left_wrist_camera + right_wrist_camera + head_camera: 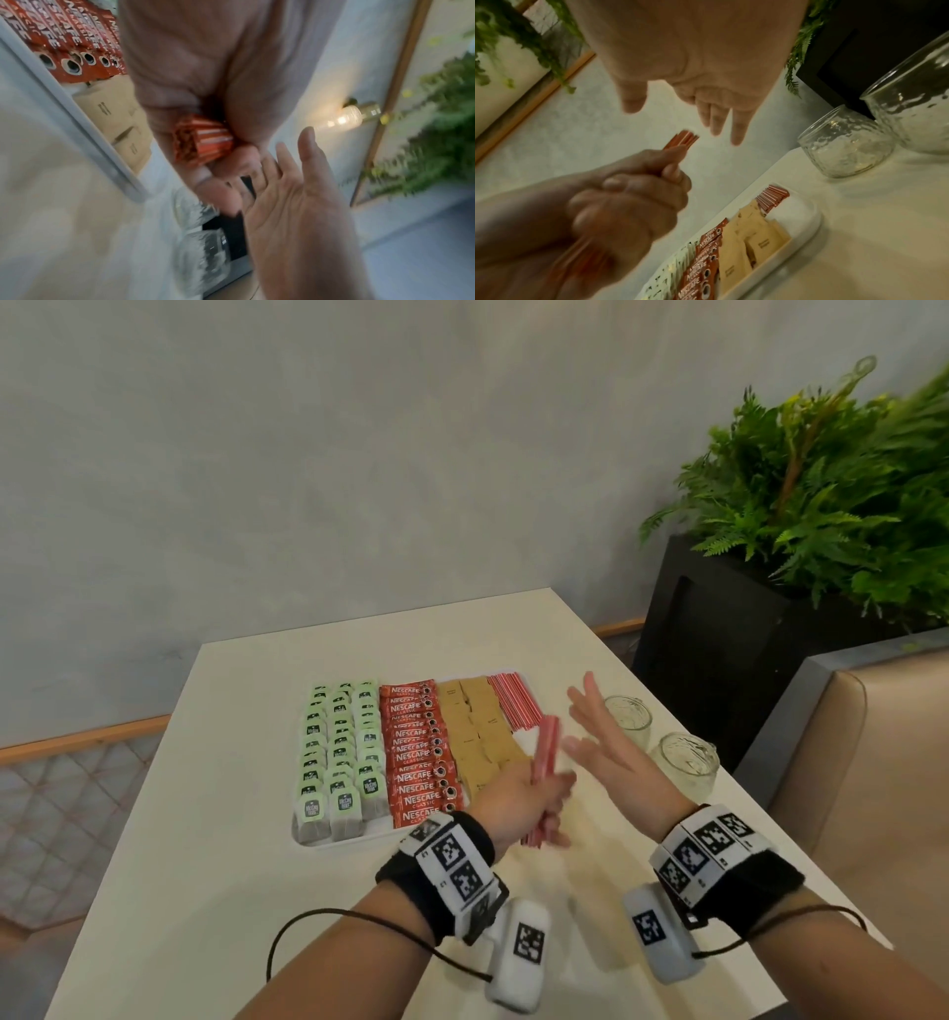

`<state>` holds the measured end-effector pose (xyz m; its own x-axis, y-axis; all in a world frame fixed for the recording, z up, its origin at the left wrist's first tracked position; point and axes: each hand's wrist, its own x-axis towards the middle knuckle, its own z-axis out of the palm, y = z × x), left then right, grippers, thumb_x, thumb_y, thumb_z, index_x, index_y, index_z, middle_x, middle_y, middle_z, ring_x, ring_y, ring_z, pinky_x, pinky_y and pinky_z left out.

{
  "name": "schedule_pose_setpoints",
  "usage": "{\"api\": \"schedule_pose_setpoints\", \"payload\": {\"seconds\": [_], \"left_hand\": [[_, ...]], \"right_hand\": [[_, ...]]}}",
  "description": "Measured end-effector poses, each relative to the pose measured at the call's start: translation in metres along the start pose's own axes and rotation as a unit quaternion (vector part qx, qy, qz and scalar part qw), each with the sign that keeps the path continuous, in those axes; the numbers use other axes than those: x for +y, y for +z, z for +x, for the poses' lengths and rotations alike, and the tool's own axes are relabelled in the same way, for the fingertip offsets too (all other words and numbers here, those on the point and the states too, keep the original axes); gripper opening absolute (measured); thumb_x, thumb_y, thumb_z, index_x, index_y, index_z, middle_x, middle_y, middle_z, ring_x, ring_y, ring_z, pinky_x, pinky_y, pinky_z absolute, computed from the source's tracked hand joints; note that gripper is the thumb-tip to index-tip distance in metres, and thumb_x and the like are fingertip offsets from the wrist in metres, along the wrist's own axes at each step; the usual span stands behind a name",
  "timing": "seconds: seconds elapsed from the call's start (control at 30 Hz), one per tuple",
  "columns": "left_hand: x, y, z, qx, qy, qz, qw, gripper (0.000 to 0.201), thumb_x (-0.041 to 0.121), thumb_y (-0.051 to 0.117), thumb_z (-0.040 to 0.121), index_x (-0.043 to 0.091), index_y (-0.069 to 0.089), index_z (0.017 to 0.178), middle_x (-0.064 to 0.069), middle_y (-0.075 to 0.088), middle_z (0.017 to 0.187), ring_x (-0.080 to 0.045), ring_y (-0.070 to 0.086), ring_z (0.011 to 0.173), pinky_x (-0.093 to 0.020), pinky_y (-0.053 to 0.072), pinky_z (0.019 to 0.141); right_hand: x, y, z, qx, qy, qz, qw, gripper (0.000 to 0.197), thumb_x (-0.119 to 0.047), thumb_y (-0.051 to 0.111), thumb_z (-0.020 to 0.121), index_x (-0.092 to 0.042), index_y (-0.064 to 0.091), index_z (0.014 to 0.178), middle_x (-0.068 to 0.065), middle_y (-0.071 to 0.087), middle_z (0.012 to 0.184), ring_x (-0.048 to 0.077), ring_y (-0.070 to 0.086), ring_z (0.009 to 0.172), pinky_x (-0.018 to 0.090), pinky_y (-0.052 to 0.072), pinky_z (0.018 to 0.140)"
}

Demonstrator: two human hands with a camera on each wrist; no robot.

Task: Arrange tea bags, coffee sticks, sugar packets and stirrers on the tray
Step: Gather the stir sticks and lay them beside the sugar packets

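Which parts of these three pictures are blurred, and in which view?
Head view: the bundle of stirrers in the left hand is smeared; the tray is sharp. Left wrist view: the glass jars and plant are blurred. Right wrist view: the bundle's lower end is streaked; the right hand is fairly sharp.

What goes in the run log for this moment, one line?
left hand: grips stirrer bundle above tray | right hand: open, beside bundle | tea bags, coffee sticks, sugar packets: laid in rows

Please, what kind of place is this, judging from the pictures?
Probably a cafe or hotel lounge: a white table with a refreshment tray, an upholstered bench beside it, and a fern in a black planter.
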<state>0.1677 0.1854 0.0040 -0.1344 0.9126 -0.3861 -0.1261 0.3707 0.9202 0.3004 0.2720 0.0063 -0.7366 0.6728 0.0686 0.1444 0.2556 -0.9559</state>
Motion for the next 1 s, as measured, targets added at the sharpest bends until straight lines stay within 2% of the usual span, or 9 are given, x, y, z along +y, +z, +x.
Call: {"api": "schedule_pose_setpoints", "payload": {"seconds": [0.13,0.27,0.33,0.43,0.57,0.7,0.8,0.9,1.0], "left_hand": [[0.024,-0.01,0.009,0.084,-0.03,-0.25,0.964,0.013,0.016,0.06,0.097,0.008,0.053,0.089,0.003,0.042,0.055,-0.008,0.043,0.044,-0.023,0.049,0.045],[0.034,-0.007,0.008,0.084,-0.048,-0.296,0.95,0.017,0.017,0.061,0.097,0.008,0.053,0.086,0.003,0.039,0.051,-0.01,0.04,0.047,-0.021,0.047,0.042],[0.033,-0.004,0.007,0.077,-0.056,-0.296,0.95,0.018,0.018,0.061,0.096,0.008,0.052,0.084,0.004,0.038,0.049,-0.009,0.039,0.041,-0.02,0.044,0.04],[0.031,-0.002,0.009,0.075,-0.064,-0.304,0.948,0.019,0.017,0.062,0.096,0.008,0.052,0.082,0.005,0.039,0.048,-0.006,0.038,0.038,-0.018,0.043,0.039],[0.03,-0.002,0.009,0.07,-0.071,-0.307,0.946,0.02,0.018,0.062,0.096,0.009,0.052,0.08,0.005,0.038,0.049,-0.006,0.036,0.037,-0.017,0.039,0.037],[0.026,-0.006,0.007,0.033,-0.085,-0.224,0.97,0.023,0.02,0.06,0.097,0.012,0.05,0.077,0.007,0.031,0.049,-0.004,0.027,0.036,-0.015,0.026,0.032],[0.019,-0.006,0.0,-0.031,-0.088,-0.102,0.99,0.015,0.015,0.058,0.098,0.012,0.052,0.084,0.006,0.03,0.052,-0.004,0.026,0.037,-0.014,0.023,0.034],[0.014,-0.004,-0.003,-0.069,-0.099,-0.037,0.992,0.027,0.019,0.057,0.098,0.016,0.047,0.074,0.007,0.028,0.052,-0.004,0.024,0.038,-0.014,0.022,0.035],[0.012,-0.004,-0.002,-0.083,-0.108,-0.023,0.99,0.029,0.02,0.057,0.098,0.016,0.046,0.072,0.008,0.031,0.049,-0.003,0.026,0.036,-0.013,0.022,0.035]], "right_hand": [[-0.006,0.009,-0.003,-0.039,-0.064,-0.099,0.992,0.128,-0.041,0.084,0.07,-0.049,-0.019,0.146,-0.033,0.002,0.156,-0.014,0.005,0.142,0.013,0.012,0.115],[-0.011,0.016,0.0,-0.01,-0.087,-0.118,0.989,0.131,-0.039,0.087,0.065,-0.052,-0.017,0.143,-0.058,-0.001,0.137,-0.024,0.004,0.136,-0.002,0.011,0.105],[-0.012,0.017,0.002,0.005,-0.084,-0.119,0.989,0.128,-0.04,0.086,0.065,-0.055,-0.016,0.141,-0.061,-0.002,0.134,-0.026,0.003,0.134,-0.004,0.01,0.103],[-0.011,0.018,0.0,-0.004,-0.093,-0.124,0.988,0.13,-0.037,0.089,0.063,-0.059,-0.014,0.14,-0.054,-0.001,0.142,-0.021,0.002,0.138,0.002,0.01,0.109],[-0.009,0.021,0.002,0.012,-0.081,-0.149,0.985,0.132,-0.043,0.089,0.06,-0.063,-0.014,0.139,-0.027,0.001,0.159,-0.003,-0.002,0.147,0.032,0.011,0.121],[-0.009,0.018,0.001,-0.024,-0.037,-0.109,0.993,0.137,-0.041,0.091,0.056,-0.054,-0.011,0.146,-0.021,-0.007,0.159,-0.004,-0.011,0.146,0.029,0.005,0.119],[-0.014,0.003,0.006,0.014,-0.003,-0.102,0.995,0.108,-0.053,0.078,0.065,-0.042,0.015,0.152,-0.019,0.008,0.159,-0.006,0.004,0.146,0.027,0.012,0.119],[-0.021,-0.009,0.013,0.053,0.003,-0.032,0.998,0.063,-0.053,0.054,0.082,-0.03,0.046,0.141,-0.017,0.046,0.143,-0.014,0.038,0.129,0.025,0.029,0.116],[-0.024,-0.014,0.015,-0.017,0.023,-0.01,1.0,0.046,-0.046,0.046,0.089,-0.022,0.064,0.124,-0.016,0.065,0.123,-0.01,0.055,0.114,0.012,0.039,0.102]]}}
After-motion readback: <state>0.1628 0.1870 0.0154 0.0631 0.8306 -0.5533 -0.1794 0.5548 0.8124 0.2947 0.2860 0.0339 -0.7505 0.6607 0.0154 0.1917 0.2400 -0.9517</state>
